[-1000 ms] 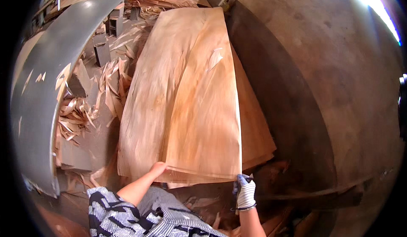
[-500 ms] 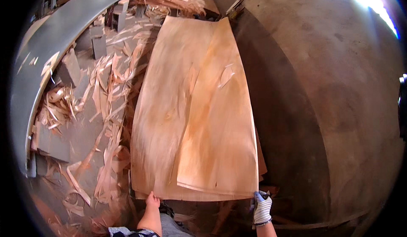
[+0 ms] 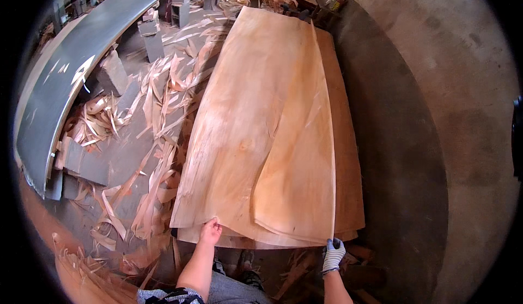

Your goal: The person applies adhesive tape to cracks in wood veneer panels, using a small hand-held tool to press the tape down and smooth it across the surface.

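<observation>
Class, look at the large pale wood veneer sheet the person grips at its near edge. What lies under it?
Under the large pale wood veneer sheet lies a stack of similar veneer sheets, their edges showing at right and near. The bare left hand and gloved right hand hold its corners. What supports the stack is covered.

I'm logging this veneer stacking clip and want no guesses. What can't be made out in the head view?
- Left hand: fingertips hidden under the top veneer sheet; grip unclear.
- Right hand: gloved, at the sheet's corner; its hold is too small to judge.
- Stack: sheet count hidden by overlap.
- Far end of the stack: bent toward the rim, lost among scraps.
</observation>
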The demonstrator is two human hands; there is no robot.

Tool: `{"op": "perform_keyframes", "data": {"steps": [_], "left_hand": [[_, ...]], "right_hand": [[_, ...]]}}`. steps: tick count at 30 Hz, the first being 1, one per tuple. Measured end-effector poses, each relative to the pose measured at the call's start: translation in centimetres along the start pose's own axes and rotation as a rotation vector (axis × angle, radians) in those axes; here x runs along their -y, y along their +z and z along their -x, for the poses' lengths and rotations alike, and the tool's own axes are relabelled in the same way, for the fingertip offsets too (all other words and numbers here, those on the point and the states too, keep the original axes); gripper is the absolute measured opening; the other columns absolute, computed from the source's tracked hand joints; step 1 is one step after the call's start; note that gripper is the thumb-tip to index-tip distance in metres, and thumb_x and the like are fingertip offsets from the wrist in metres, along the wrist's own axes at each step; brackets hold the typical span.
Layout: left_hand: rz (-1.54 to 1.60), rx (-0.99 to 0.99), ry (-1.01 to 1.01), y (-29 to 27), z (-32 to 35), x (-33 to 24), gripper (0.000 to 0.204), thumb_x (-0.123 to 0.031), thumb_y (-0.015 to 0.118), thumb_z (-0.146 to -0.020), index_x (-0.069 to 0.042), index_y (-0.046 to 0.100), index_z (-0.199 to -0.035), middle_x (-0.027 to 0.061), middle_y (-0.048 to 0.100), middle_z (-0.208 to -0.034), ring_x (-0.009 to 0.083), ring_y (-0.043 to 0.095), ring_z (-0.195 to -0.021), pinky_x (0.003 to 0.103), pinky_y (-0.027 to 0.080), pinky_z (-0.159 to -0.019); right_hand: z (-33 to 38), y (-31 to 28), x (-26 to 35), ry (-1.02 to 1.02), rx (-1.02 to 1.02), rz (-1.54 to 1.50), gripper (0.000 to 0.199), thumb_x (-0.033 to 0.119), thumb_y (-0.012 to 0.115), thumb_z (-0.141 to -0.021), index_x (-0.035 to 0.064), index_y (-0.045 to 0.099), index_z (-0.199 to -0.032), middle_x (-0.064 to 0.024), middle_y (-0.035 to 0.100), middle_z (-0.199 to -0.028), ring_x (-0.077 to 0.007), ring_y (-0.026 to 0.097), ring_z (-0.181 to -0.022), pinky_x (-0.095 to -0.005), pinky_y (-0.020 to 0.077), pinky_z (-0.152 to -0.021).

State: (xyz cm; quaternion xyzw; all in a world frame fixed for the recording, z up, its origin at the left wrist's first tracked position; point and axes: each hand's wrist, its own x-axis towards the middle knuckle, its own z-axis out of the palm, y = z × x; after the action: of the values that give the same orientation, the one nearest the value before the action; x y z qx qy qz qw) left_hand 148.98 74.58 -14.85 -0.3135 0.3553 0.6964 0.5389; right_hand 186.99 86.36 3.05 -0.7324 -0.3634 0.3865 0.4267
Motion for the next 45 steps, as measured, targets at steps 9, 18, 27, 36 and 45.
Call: {"op": "perform_keyframes", "data": {"steps": [9,18,27,36,45], "left_hand": [[-0.087,0.090,0.144,-0.7,2.4,-3.9,0.048,-0.041,0.057,-0.082,-0.009,0.048,-0.117,0.0053,0.053,-0.115,0.0215,0.046,-0.112,0.040,0.031,-0.100],[-0.157,-0.068,0.309,-10.0,-1.7,-5.0,0.046,-0.033,0.049,-0.089,-0.007,0.041,-0.126,0.0088,0.047,-0.128,0.0271,0.045,-0.117,0.045,0.036,-0.098],[-0.111,-0.090,0.455,-13.5,-7.6,-4.3,0.054,-0.040,0.045,-0.090,-0.006,0.036,-0.131,0.0078,0.041,-0.133,0.0272,0.038,-0.122,0.046,0.029,-0.102],[-0.073,-0.088,0.441,-16.5,-12.8,-5.1,0.059,-0.047,0.040,-0.090,-0.006,0.034,-0.132,0.0081,0.039,-0.135,0.0275,0.036,-0.124,0.046,0.027,-0.104],[-0.241,-0.289,0.354,-17.8,-7.4,0.6,0.061,-0.031,0.063,-0.082,0.000,0.032,-0.123,0.0196,0.036,-0.122,0.0362,0.039,-0.114,0.048,0.037,-0.095]], "right_hand": [[-6.8,-2.9,-6.1,0.119,0.065,0.052,0.012,0.010,0.063,-0.079,0.0050,0.054,-0.086,-0.0017,0.051,-0.060,-0.0103,0.042,-0.040,-0.0249,0.0342,-0.035],[-7.8,-3.3,-17.3,-0.095,-0.047,0.136,0.017,0.009,0.062,-0.079,0.0084,0.047,-0.071,0.0010,0.046,-0.054,-0.0075,0.039,-0.036,-0.0232,0.0281,-0.030],[-8.0,1.4,-16.1,0.132,-0.099,-0.002,0.014,0.011,0.062,-0.078,0.0086,0.049,-0.074,0.0006,0.046,-0.053,-0.0087,0.037,-0.035,-0.0236,0.0274,-0.030],[-12.8,1.5,-21.1,0.007,-0.060,0.028,0.011,0.014,0.063,-0.079,0.0052,0.056,-0.081,-0.0019,0.054,-0.065,-0.0107,0.045,-0.047,-0.0253,0.0343,-0.040],[-16.8,-7.1,-32.7,-0.085,0.243,0.238,0.015,0.015,0.057,-0.081,0.0060,0.053,-0.091,-0.0024,0.052,-0.071,-0.0122,0.043,-0.052,-0.0279,0.0376,-0.045]]}}
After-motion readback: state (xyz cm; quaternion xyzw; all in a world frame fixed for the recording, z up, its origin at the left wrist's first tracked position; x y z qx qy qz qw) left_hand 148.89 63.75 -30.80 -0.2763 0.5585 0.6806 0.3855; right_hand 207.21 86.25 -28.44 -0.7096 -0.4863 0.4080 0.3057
